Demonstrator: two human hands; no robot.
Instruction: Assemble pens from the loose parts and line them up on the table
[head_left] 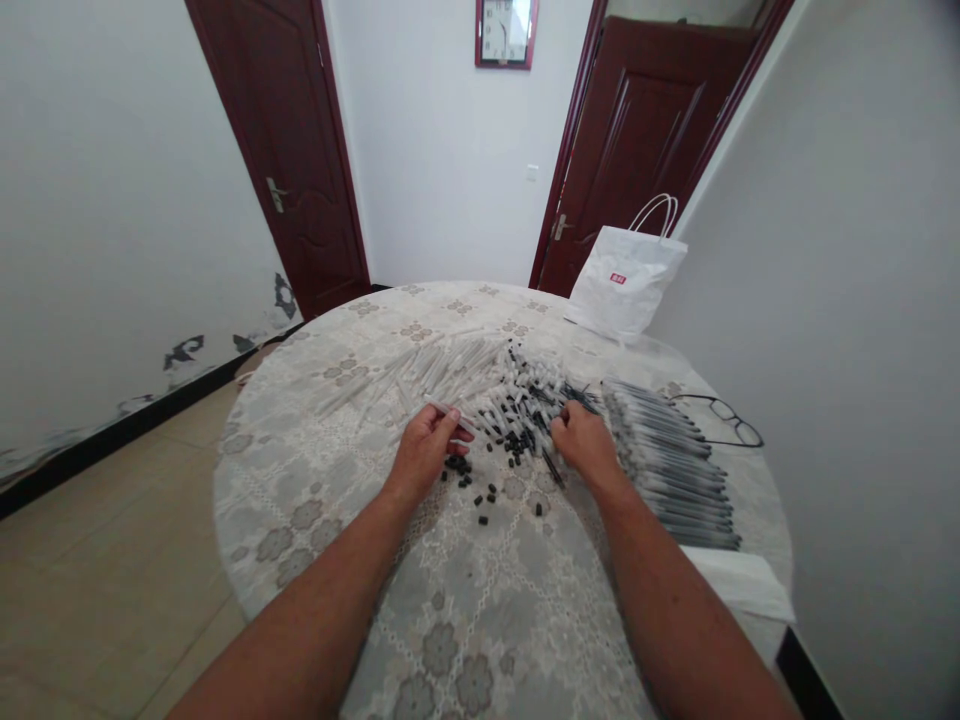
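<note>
Between pinching left fingers (452, 416) lies a clear tube (466, 423); right fingers (560, 428) curl, hold unclear.

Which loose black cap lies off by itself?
The black cap low in view, toward the right forearm; other black caps lie grouped farther left or up by the pen parts.

I work in what seems a home; flowered tablecloth (442, 590) at six o'clock; red-brown doors (277, 120) at eleven and one; wall clock (505, 32) at twelve; tiled floor (142, 560) at eight.
</note>
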